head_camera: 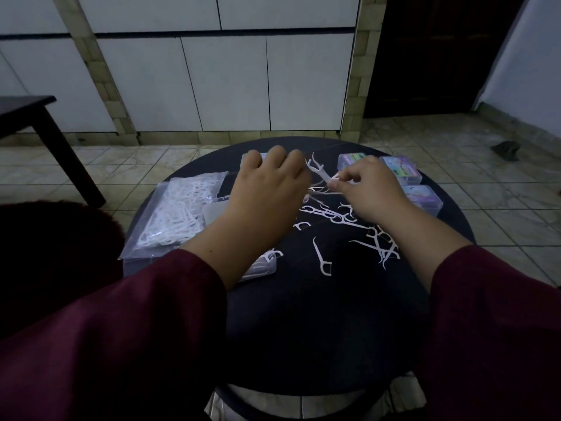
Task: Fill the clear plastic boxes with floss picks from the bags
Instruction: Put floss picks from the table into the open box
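Loose white floss picks point(343, 220) lie scattered across the middle of a round dark counter point(318, 329), with a clear bag point(179, 211) of more picks at its left and three clear plastic boxes point(406, 174) at its far right, on a pale tiled floor point(501, 214) before a white panelled wall point(227, 80). The right hand point(368, 189) pinches a small bundle of picks point(318, 171) in a closed grip, raised above the pile. The left hand point(268, 189) hovers knuckles-up with curled fingers, its grip hidden, and another box point(264, 264) is half covered by that forearm.
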